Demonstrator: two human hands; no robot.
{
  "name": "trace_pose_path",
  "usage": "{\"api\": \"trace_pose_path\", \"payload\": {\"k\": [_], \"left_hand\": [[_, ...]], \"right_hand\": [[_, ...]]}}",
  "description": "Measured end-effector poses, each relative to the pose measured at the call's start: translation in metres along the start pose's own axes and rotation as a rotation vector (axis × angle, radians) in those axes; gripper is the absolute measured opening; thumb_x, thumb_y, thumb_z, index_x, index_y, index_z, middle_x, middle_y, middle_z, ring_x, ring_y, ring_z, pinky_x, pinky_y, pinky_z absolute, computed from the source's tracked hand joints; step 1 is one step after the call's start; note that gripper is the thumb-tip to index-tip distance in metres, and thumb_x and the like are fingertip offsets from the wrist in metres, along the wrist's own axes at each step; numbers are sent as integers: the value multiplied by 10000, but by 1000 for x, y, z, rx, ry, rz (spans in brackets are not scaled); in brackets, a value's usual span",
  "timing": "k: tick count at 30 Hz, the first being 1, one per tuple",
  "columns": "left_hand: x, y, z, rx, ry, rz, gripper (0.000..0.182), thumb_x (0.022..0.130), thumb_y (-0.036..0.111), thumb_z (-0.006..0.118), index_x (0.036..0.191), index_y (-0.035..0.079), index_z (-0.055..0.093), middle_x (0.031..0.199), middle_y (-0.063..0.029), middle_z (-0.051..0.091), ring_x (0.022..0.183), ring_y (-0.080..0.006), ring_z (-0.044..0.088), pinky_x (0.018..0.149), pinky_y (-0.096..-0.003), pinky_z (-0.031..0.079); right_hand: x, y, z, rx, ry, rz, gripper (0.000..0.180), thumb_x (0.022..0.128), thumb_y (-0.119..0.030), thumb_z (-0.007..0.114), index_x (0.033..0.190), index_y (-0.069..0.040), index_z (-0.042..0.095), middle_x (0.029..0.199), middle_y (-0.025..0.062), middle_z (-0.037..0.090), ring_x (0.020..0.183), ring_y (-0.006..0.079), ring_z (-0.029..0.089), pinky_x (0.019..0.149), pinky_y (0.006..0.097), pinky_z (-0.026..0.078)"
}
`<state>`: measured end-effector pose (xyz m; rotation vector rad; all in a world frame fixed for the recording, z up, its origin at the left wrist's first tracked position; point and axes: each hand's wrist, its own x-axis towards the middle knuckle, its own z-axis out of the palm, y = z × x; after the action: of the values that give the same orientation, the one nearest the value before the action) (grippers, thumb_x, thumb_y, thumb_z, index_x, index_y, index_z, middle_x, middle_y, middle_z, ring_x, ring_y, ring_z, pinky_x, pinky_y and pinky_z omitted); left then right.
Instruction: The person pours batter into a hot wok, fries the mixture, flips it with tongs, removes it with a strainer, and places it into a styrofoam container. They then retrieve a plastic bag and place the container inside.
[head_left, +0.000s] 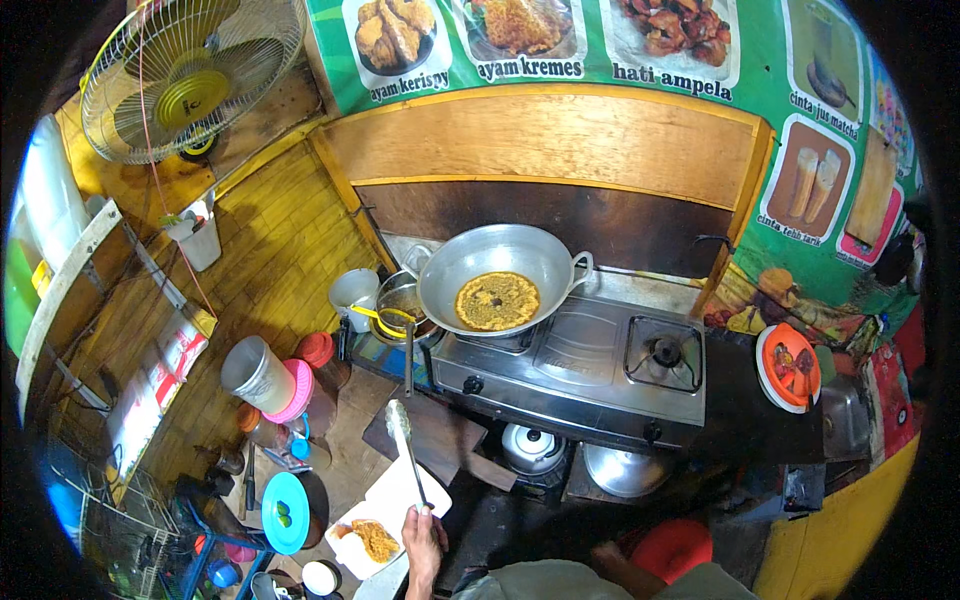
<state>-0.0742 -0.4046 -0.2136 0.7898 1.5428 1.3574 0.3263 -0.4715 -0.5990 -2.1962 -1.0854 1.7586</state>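
Note:
My left hand (424, 541) is closed round the handle of a long metal serving spoon (406, 442), whose whitish, coated head points up and away. The spoon passes over an open white food box (409, 480). Crisp orange-brown fried food (375, 541) and something white lie in the box's near part, just left of that hand. My right hand (609, 559) hangs low by my body, dim and blurred, beside a red round plastic item (675, 551); its fingers are not clear. A large metal wok (491, 247) on the stove's left burner holds bubbling oil with a golden ring of batter (496, 300).
The two-burner gas stove (577, 360) spans the middle. Left of the wok are a pot with a yellow-rimmed strainer (384, 322) and a white bucket (354, 289). Jars and a turquoise plate (285, 512) stand at left. An orange plate (789, 365) is at right; a kettle (534, 448) sits below.

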Motion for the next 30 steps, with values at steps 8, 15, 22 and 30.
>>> {"api": "trace_pose_path", "payload": {"k": [8,15,22,30], "left_hand": [[-8,4,31,85,-15,46,363,1110,421,473,1114,70,564,634,-41,543,479,-136,527,408,-285,394],[-10,-1,41,102,-19,19,340,1112,403,470,1110,71,543,624,-20,509,477,-129,503,421,-279,402],[2,-12,26,87,39,11,277,1109,367,487,1073,96,527,648,15,474,455,-93,422,397,-258,341],[87,77,-16,534,102,369,294,1036,291,620,1049,0,589,717,-107,541,679,-203,534,649,-390,457]], "right_hand": [[-14,32,-46,-72,55,100,346,917,-313,708,1100,-25,770,987,138,754,870,295,714,785,406,575],[-1,-3,-36,-21,39,15,337,926,-282,710,1111,-6,767,921,117,745,790,248,702,727,378,574],[61,-29,12,55,19,-70,359,894,-355,699,1028,-30,774,921,165,770,814,305,724,742,443,574],[48,-34,6,-71,32,-99,363,946,-433,688,973,-84,783,825,67,735,704,201,680,661,385,559]]}}
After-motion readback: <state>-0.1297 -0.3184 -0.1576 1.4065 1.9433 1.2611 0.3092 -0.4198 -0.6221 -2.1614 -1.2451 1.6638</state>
